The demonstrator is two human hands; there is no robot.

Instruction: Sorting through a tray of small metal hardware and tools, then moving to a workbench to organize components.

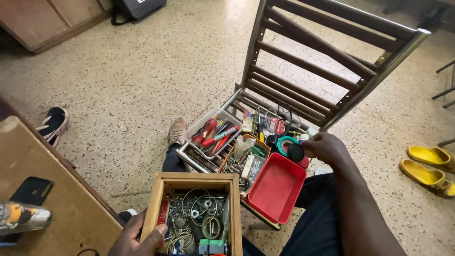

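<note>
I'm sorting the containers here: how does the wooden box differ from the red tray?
The wooden box is bare wood with thick walls; the red tray is smooth thin plastic. The wooden box is full of wire loops, rings and small parts; the red tray looks empty. The left hand grips the wooden box; the red tray sits untouched. Both are open-topped.
</note>
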